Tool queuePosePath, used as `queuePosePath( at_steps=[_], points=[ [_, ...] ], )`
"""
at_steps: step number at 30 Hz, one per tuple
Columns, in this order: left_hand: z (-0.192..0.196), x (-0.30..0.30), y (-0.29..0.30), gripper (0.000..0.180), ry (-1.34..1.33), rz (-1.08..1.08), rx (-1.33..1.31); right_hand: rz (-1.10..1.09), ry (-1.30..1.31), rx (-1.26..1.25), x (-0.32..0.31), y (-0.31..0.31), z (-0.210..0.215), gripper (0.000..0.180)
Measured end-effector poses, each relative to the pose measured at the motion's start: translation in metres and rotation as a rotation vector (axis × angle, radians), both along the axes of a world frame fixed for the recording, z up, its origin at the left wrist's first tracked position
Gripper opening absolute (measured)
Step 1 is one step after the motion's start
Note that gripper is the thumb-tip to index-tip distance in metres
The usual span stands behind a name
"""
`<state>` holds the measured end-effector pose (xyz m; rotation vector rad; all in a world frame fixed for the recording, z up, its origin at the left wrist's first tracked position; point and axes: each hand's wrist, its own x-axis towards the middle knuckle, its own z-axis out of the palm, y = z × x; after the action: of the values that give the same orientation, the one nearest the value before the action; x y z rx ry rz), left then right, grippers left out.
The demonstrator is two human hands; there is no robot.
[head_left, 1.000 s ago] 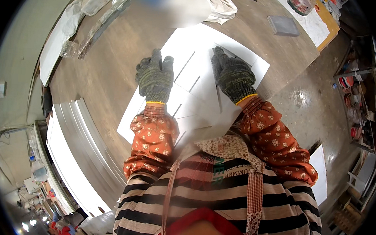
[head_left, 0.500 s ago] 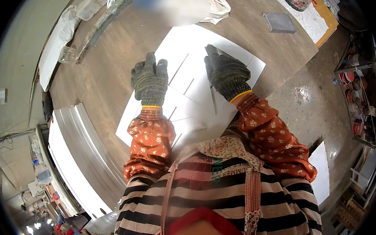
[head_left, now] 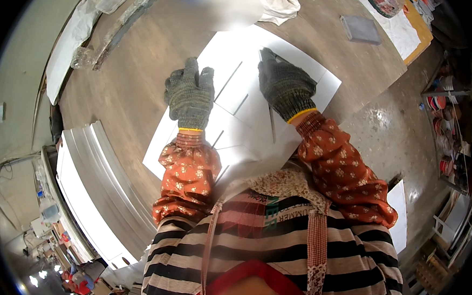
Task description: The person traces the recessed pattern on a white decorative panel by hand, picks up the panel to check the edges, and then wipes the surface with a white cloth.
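Note:
A large white sheet point(head_left: 245, 45), marked with several dark slits or lines, lies on the wooden tabletop before me. My left hand point(head_left: 189, 96), in a dark grey-green knitted glove, rests at the sheet's left edge; its index and middle fingers stretch forward, a little apart, and no object shows in it. On the sheet's right half is my right hand point(head_left: 286, 87), gloved alike, with fingers curled together and one digit pointing to the far left. Whatever its fingertips may pinch is hidden. Both forearms wear orange flowered sleeves.
A grey rectangular block point(head_left: 360, 29) lies at the far right of the table point(head_left: 126, 81). White cloth point(head_left: 280, 4) sits at the far edge, next to a blurred patch. Long white panels point(head_left: 95, 193) stand at left. Shelves with spools point(head_left: 445, 103) are at right.
My right hand has shifted slightly over the sheet, its fingers drawn closer together. The left hand stays at the left edge. The whole view has shifted a little.

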<state>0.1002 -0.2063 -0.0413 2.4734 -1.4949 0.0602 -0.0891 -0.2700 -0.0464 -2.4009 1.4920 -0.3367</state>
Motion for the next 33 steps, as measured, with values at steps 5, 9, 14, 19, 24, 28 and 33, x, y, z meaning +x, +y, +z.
queuePosePath(
  at_steps=[5,9,14,19,24,28,33],
  points=[
    [-0.002,0.001,0.001,0.05,0.017,-0.03,-0.039,-0.073,0.096,0.094,0.002,0.007,0.021,0.031],
    [0.0,0.0,0.002,0.05,0.012,0.02,0.006,-0.067,0.08,0.158,0.004,0.003,0.01,0.047],
    [-0.003,0.001,-0.001,0.051,-0.019,-0.008,-0.033,-0.068,0.1,0.078,0.004,0.005,0.008,0.041],
    [-0.001,-0.001,-0.001,0.049,-0.014,-0.012,-0.015,-0.121,0.018,0.109,0.012,-0.002,0.017,0.035],
    [0.007,-0.001,0.002,0.051,0.065,0.023,0.007,-0.111,0.159,0.239,0.015,0.003,0.027,0.041],
    [0.002,0.0,0.0,0.052,0.042,-0.039,-0.035,-0.036,0.265,0.073,0.008,0.009,0.015,0.039],
    [0.0,0.0,0.0,0.05,0.031,-0.032,-0.038,-0.099,0.179,0.182,0.013,-0.004,0.01,0.033]
  ],
)
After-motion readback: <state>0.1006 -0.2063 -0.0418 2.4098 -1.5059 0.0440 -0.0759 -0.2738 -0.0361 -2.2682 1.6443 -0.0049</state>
